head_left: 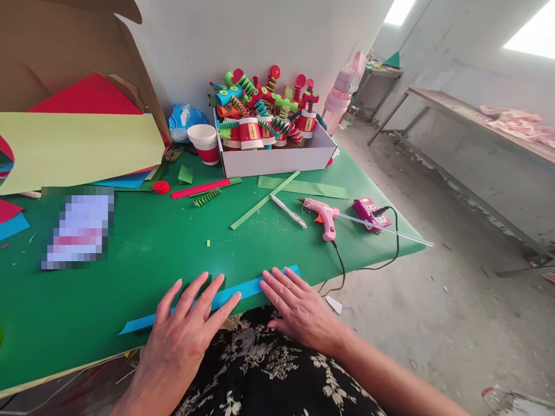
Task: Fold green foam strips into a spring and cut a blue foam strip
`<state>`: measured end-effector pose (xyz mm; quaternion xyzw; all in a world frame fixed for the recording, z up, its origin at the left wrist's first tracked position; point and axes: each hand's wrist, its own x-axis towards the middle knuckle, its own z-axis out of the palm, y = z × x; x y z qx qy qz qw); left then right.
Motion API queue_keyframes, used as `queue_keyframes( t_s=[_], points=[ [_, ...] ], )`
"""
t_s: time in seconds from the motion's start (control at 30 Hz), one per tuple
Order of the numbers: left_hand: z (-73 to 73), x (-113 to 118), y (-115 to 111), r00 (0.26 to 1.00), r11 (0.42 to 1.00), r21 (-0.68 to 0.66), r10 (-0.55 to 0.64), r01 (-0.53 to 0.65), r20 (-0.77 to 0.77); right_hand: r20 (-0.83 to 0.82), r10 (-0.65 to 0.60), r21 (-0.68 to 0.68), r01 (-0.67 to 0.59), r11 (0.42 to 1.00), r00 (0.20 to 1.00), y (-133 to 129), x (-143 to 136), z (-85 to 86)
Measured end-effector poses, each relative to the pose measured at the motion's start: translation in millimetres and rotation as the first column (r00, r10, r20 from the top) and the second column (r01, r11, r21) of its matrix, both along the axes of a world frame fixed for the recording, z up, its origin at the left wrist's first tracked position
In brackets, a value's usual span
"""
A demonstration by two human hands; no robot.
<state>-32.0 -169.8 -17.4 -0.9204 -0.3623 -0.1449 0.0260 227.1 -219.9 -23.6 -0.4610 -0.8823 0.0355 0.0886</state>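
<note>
A long blue paper strip [248, 288] lies along the front edge of the green table [165, 248]. My left hand [188, 315] rests on its left half with the fingers spread. Across the right end lies my right hand [297, 306], flat, its fingers stretched out and side by side. Neither hand grips anything. Beyond them, a white pen [288, 211] and a pale green strip [264, 201] lie on the table. A pink glue gun [323, 216] rests to the right of the pen, with a clear glue stick behind it.
A white box [280, 159] of paper-cup figures stands against the wall, beside stacked paper cups [203, 143] and a pink bottle [338, 101]. A purple power block [372, 215] sits near the right edge, its cord looping over it. Coloured sheets [82, 150] lie left.
</note>
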Motion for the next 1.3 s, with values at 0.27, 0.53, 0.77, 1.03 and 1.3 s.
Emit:
queue_keyframes(
  t_s=[0.27, 0.53, 0.77, 1.03, 1.3],
  points=[
    [0.2, 3, -1, 0.999, 1.0, -0.006, 0.019, -0.019, 0.027, -0.01, -0.158, 0.125, 0.158, 0.98, 0.987, -14, 32, -1.3],
    [3.1, 12, -1, 0.997, 1.0, 0.017, 0.021, -0.023, 0.08, -0.09, 0.157, -0.001, -0.158, 0.987, 0.983, 12, -14, 16.8],
    [-4.5, 12, -8, 0.994, 0.999, 0.051, 0.008, -0.013, 0.107, -0.116, 0.188, -0.071, -0.197, 0.978, 0.975, 23, -39, 6.5],
    [-11.3, 9, -18, 0.997, 0.99, 0.124, 0.056, -0.062, 0.055, -0.063, 0.188, -0.02, -0.19, 0.982, 0.98, 23, -38, 9.6],
    [-4.5, -14, -28, 0.98, 0.973, 0.166, 0.179, -0.163, -0.089, -0.039, 0.217, 0.098, -0.212, 0.972, 0.975, 27, -39, 3.8]
  ],
)
